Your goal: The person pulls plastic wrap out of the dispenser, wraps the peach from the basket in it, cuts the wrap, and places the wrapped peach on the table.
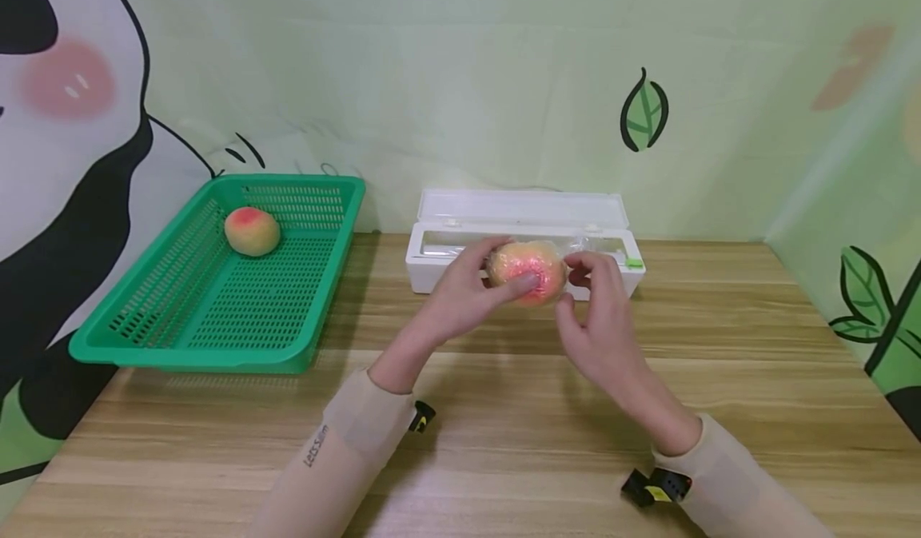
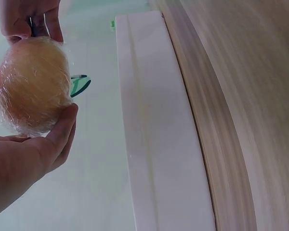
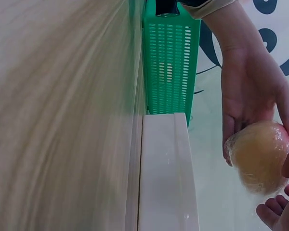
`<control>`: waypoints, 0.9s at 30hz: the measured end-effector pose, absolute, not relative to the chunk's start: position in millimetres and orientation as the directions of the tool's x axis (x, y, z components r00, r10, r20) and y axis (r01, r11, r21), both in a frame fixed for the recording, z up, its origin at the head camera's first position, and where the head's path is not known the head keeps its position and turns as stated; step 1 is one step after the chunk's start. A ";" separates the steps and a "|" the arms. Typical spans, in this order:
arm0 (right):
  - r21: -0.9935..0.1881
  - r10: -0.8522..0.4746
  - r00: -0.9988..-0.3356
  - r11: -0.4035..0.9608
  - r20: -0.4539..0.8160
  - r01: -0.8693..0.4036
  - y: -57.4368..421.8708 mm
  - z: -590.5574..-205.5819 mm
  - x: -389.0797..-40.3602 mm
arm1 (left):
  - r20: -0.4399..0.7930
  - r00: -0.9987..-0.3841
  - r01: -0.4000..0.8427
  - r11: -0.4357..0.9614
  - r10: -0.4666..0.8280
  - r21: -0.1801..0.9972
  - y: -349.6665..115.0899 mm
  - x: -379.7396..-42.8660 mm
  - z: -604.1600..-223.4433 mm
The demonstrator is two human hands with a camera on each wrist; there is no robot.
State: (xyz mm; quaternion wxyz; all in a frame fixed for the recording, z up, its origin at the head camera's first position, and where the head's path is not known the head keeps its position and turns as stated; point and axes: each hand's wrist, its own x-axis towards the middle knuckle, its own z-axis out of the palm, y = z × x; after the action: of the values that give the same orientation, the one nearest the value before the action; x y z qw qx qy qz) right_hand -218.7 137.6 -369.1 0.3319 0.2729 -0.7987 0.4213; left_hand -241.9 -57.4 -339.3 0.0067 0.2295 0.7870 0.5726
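A peach (image 1: 528, 270) in clear cling film is held up in front of a white cling film box (image 1: 424, 274). My left hand (image 1: 460, 294) grips its left side, thumb across the front and fingers behind. The film (image 2: 33, 91) lies wrinkled over the fruit in the left wrist view. My right hand (image 1: 600, 322) is at the peach's right end, with bent index finger and thumb spread apart right at the film. In the right wrist view, the right thumb (image 3: 288, 166) overlaps the peach's edge and the other fingers (image 3: 272, 211) are loosely bent.
A green plastic basket (image 1: 309, 314) stands on the left of the wooden table (image 1: 504, 442), with another peach (image 1: 252, 232) inside. The box's lid (image 1: 521, 206) is raised at the back, and a green slider (image 1: 634, 263) sits at its right end. A printed backdrop (image 1: 460, 82) rises behind.
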 end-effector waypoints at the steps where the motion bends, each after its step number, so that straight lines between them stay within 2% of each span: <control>1: -0.498 -0.152 -0.634 0.491 0.759 -0.715 137.9 -369.1 -219.1 | 0.255 -0.892 0.360 0.243 0.374 0.901 -57.5 -241.8 -339.2; 10: -0.561 -0.150 -0.689 0.473 0.709 -0.680 139.5 -366.0 -217.8 | 0.267 -0.871 0.400 0.279 0.411 0.873 -58.1 -239.6 -337.4; 18: -0.580 -0.185 -0.733 0.499 0.655 -0.644 142.0 -364.3 -216.8 | 0.298 -0.837 0.443 0.248 0.459 0.861 -58.9 -238.5 -337.4; 27: -0.686 -0.213 -0.790 0.401 0.574 -0.607 145.1 -361.3 -214.9 | 0.298 -0.819 0.443 0.210 0.490 0.871 -61.3 -239.1 -337.3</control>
State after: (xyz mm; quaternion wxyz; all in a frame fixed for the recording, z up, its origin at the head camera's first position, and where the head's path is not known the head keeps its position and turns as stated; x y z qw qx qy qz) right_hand -214.9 145.1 -361.3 0.2028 0.2522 -0.8121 0.4854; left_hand -239.1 -61.3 -337.3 0.0213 0.3001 0.7776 0.5521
